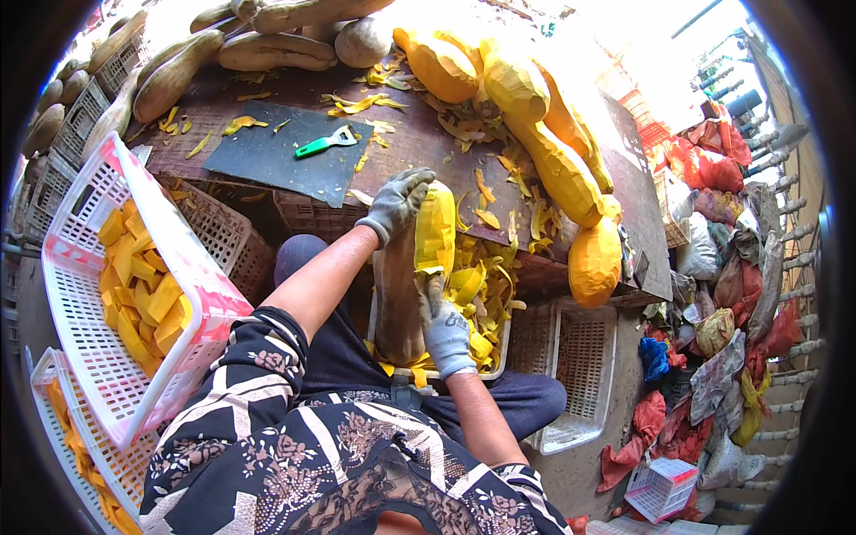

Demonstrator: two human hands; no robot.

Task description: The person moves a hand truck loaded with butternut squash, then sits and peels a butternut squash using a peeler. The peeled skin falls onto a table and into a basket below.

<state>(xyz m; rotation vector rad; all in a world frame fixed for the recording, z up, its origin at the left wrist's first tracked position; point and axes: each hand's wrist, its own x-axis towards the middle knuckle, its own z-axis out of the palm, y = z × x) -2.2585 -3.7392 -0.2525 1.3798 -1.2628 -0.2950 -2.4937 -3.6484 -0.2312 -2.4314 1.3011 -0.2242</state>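
A long tan squash (396, 307) stands tilted between my knees over a crate of peelings (478, 281), with one side of its upper end peeled yellow. Gripping its top end is my left hand (401, 204), in a grey glove. My right hand (445, 328), gloved too, lies against the squash just below the peeled patch. At its fingertips shows a narrow pale edge (431, 270), apparently the blade of a peeler; the hand hides the rest. On a dark board (267, 144) ahead lies a green-handled peeler (326, 142).
Peeled yellow squashes (555, 160) are piled on the right of the wooden table (414, 144); unpeeled ones (277, 52) lie at its far left. A tilted white crate (124, 374) of cut chunks (144, 281) stands left. Right are another crate (588, 374) and heaped bags (715, 348).
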